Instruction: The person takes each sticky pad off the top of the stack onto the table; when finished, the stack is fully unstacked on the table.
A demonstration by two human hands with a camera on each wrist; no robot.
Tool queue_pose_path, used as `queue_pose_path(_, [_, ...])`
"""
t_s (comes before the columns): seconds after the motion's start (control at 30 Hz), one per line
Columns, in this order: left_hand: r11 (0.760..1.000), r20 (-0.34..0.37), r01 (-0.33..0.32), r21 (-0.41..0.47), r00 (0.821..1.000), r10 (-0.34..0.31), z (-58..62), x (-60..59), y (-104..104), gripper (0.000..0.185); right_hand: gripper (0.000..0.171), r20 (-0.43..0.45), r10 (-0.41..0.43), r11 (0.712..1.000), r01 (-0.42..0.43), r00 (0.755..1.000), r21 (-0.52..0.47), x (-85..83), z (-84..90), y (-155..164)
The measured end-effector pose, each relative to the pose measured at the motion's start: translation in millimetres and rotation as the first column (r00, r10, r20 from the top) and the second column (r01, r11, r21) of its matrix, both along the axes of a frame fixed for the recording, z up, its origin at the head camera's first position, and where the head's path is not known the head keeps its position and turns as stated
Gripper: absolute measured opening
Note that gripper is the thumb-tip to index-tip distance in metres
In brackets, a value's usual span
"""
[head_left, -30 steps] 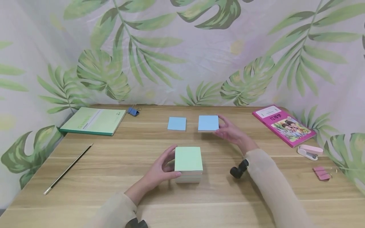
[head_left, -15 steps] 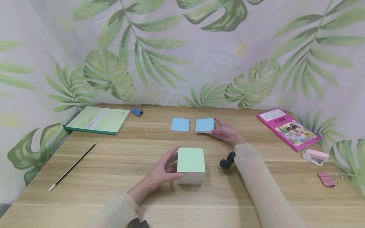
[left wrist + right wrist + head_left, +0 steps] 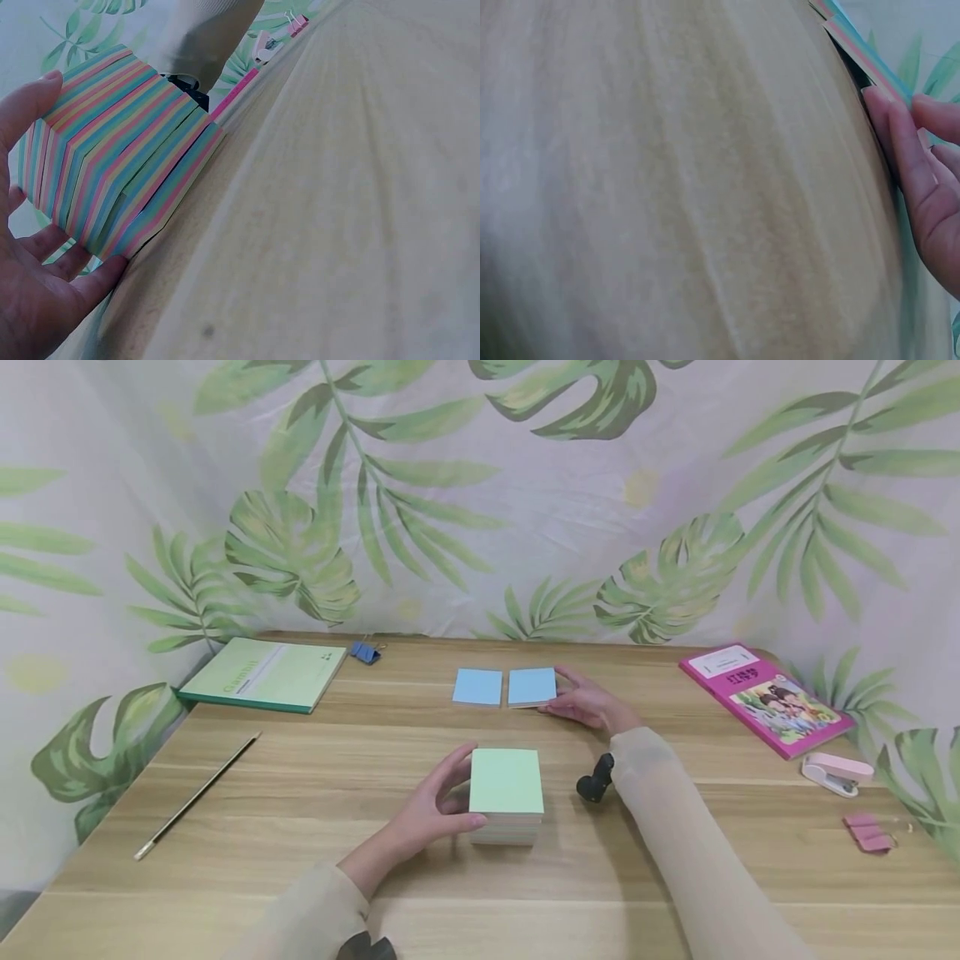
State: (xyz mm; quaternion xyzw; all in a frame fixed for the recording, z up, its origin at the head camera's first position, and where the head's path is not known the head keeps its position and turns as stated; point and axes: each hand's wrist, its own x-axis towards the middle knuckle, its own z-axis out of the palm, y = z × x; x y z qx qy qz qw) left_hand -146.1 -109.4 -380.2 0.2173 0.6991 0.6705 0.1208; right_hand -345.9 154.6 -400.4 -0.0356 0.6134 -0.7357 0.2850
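Hands full: left hand (image 3: pixel 422 815) around green-topped stack (image 3: pixel 506 783), right hand (image 3: pixel 590 701) around blue-topped pad (image 3: pixel 531 686).

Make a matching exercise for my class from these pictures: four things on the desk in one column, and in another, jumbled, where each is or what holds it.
Things
1. Green-topped paper stack
2. Pencil
3. Blue pad on the right
4. Stapler

Places or states
A. Held at its edge by the right hand
B. Between the magenta book and the pink binder clip
C. Gripped by the left hand
D. On the left, nearer than the green notebook

Right pairs: 1-C, 2-D, 3-A, 4-B
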Motion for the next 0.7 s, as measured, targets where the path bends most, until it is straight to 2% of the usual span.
queue_pose_path(0.23, [1.0, 0.004, 0.01, -0.003, 1.0, -0.01, 2.1, -0.3, 3, 0.08, 0.075, -0.081, 0.032, 0.997, -0.027, 0.996, 0.068, 2.5, 4.6, 9])
queue_pose_path(0.43, [1.0, -0.001, 0.02, 0.015, 1.0, -0.02, -6.6, -5.3, 3, 0.081, 0.07, -0.154, 0.057, 0.989, -0.035, 0.986, 0.141, 11.7, 19.3, 27])
queue_pose_path(0.57, [1.0, -0.017, 0.019, 0.021, 1.0, -0.018, -17.4, -9.7, 1, 0.081, 0.072, -0.199, 0.04, 0.995, -0.021, 0.979, 0.094, 28.0, 33.4, 33])
queue_pose_path(0.7, [0.999, -0.028, 0.013, 0.029, 1.0, -0.012, -22.7, -11.0, -1, 0.08, 0.07, -0.295, 0.035, 0.999, -0.026, 0.955, 0.036, 55.3, 46.7, 32])
